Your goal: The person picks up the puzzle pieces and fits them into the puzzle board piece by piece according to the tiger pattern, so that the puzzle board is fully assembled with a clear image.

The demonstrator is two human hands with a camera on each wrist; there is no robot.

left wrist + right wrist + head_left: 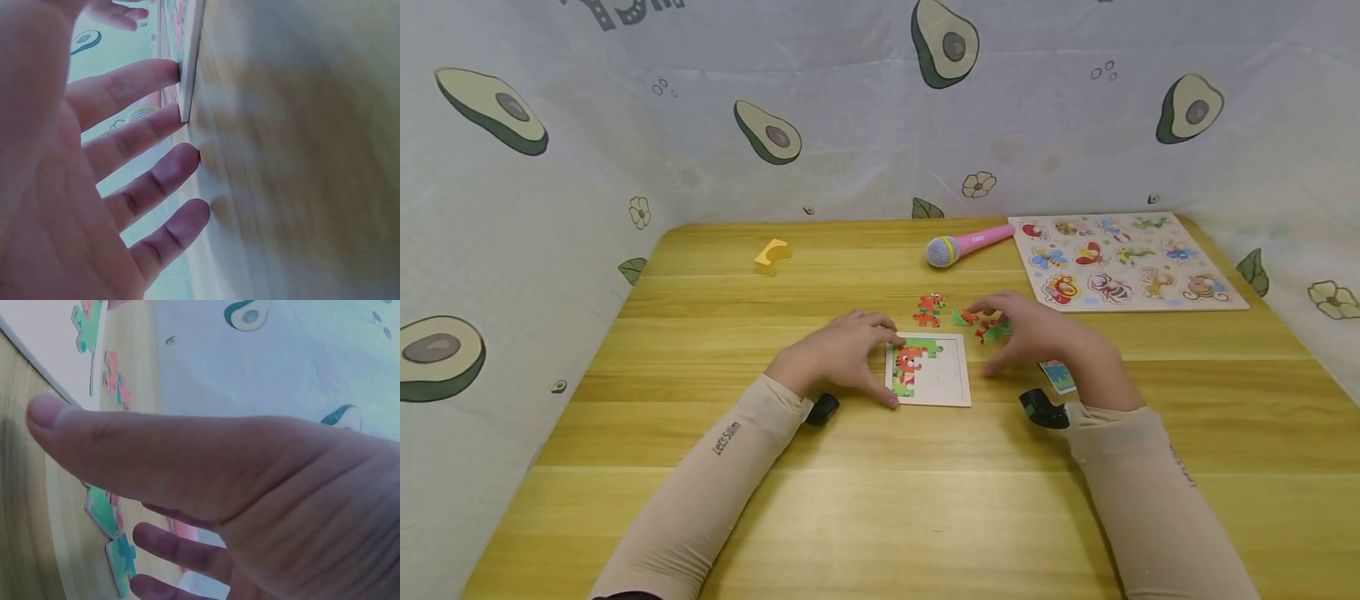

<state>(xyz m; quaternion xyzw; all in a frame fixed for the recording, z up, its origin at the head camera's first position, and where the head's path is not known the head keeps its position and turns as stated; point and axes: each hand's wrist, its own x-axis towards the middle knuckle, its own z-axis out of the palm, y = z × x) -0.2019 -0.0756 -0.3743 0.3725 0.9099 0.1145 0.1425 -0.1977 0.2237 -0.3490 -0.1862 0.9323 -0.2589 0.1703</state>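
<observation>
A small white jigsaw board (951,383) lies on the table, with joined pieces (908,364) showing an orange tiger along its left and top. My left hand (842,354) rests at the board's left side, thumb near the bottom corner and index fingertip on the upper edge; its fingers look nearly straight in the left wrist view. To the right, my right hand (1037,337) hovers with thumb and fingers spread over loose red and green puzzle pieces (996,332), partly hiding them. Nothing shows between its fingers. More red pieces (929,310) lie just behind the board.
A pink toy microphone (973,242) lies at the back, beside a large wooden board (1093,287) of insect pictures. A yellow arch block (772,257) sits at the back left. A blue picture card (1058,377) shows partly under the right hand.
</observation>
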